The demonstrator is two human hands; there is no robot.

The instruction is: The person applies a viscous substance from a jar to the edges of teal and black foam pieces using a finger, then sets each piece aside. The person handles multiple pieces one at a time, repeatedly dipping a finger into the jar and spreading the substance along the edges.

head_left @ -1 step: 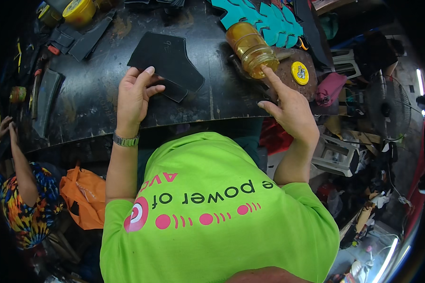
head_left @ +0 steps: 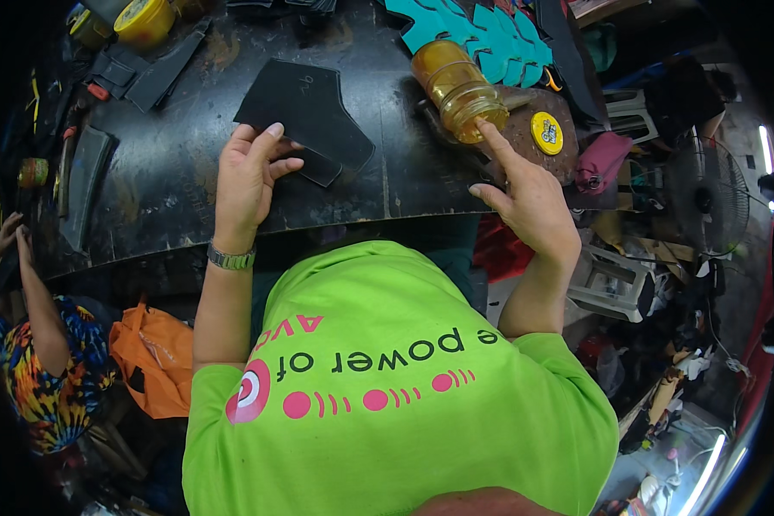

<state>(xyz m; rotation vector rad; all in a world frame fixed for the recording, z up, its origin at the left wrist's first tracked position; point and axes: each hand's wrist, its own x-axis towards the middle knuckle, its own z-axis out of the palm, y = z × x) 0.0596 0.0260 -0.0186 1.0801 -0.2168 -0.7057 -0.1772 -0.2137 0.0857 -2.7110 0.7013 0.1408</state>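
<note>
My left hand (head_left: pixel 251 176) pinches the near left edge of a flat black cut piece (head_left: pixel 297 101), its thumb on top. The piece has angled sides and a small pale handwritten mark. A second black piece (head_left: pixel 322 169) shows partly from under it, above the table. An amber see-through jar (head_left: pixel 452 82) lies on its side with its mouth toward me, yellowish stuff inside. The index finger of my right hand (head_left: pixel 529 193) points out straight, its tip at the rim of the jar mouth; the thumb stands apart and the other fingers are mostly hidden.
Beside the jar, a yellow lid (head_left: pixel 546 133) rests on a brown block (head_left: pixel 525 159). Teal cut pieces (head_left: pixel 482 39) lie beyond. Black strips (head_left: pixel 159 73) and a yellow tub (head_left: pixel 144 21) are at far left. Another person's hands (head_left: pixel 13 236) show at the left edge; a fan (head_left: pixel 705 196) stands right.
My left hand and the black pieces have shifted very slightly to the right. The right hand and the jar look unmoved.
</note>
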